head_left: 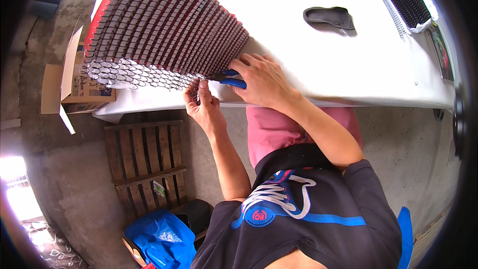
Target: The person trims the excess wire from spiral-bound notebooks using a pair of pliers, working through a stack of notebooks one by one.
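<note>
A large fan-shaped stack [164, 25] with rows of dark wire loops and grey blocks lies on the white-covered table, leaning to the left. Red shows along its left edge and between the rows. Loose wire loops [144, 74] hang along its near edge. My left hand [205, 112] pinches the near right end of these loops, thumb against fingers. Blue-handled pliers [233, 82] are in my right hand [266, 80], their jaws pointing left at the loops by my left thumb. The jaw tips are too small to make out.
On the white table [318, 65] lies a dark grey shoe-shaped piece [329, 17]. A white bag of black wire coils [407, 0] sits at the far right. An open cardboard box [89, 87] stands left, a wooden pallet [144, 157] and blue plastic bag [162, 239] below.
</note>
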Tool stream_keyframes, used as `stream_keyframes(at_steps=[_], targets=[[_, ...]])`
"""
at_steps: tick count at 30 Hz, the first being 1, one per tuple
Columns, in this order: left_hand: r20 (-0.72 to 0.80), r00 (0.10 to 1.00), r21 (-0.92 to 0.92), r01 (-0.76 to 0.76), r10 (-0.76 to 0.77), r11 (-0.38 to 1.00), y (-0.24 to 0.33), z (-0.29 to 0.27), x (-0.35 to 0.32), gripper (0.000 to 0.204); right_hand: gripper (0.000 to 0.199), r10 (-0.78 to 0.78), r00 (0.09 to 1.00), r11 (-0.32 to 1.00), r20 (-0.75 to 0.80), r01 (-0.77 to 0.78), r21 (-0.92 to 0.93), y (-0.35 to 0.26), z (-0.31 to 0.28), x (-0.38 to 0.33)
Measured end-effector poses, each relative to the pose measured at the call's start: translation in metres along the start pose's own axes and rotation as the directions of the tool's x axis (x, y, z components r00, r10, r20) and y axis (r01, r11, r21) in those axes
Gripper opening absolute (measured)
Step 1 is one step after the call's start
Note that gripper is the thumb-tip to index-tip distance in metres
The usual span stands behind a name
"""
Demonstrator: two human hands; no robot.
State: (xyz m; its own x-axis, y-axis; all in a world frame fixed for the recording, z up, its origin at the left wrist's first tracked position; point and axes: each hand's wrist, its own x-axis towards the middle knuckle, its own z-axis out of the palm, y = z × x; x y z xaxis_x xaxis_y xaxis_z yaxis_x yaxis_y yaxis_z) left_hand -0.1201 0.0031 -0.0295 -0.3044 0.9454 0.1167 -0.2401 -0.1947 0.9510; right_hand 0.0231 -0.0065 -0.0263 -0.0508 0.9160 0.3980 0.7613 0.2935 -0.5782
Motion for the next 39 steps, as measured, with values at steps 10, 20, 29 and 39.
stream_keyframes(at_steps=[10, 20, 29, 39], targets=[[-0.028, 0.986, 0.068, -0.161, 0.163, 0.985, -0.011, 0.001, 0.002, 0.015, 0.029, 0.076, 0.992, 0.996, 0.103, -0.08, 0.035, 0.004, 0.002, 0.004], [0.011, 0.994, 0.097, -0.114, 0.113, 0.989, -0.002, -0.005, 0.003, 0.018, 0.038, -0.024, 0.992, 0.994, -0.123, 0.01, -0.108, 0.0, -0.014, -0.002], [0.043, 0.994, 0.053, -0.099, 0.096, 0.994, -0.002, -0.006, 0.003, 0.015, 0.033, 0.008, 1.0, 1.0, -0.015, -0.008, 0.013, -0.005, -0.009, 0.006], [0.046, 0.993, 0.077, -0.108, 0.105, 0.991, -0.002, -0.009, 0.003, 0.019, 0.034, 0.166, 0.974, 0.984, 0.155, -0.174, 0.04, 0.001, -0.017, 0.001]])
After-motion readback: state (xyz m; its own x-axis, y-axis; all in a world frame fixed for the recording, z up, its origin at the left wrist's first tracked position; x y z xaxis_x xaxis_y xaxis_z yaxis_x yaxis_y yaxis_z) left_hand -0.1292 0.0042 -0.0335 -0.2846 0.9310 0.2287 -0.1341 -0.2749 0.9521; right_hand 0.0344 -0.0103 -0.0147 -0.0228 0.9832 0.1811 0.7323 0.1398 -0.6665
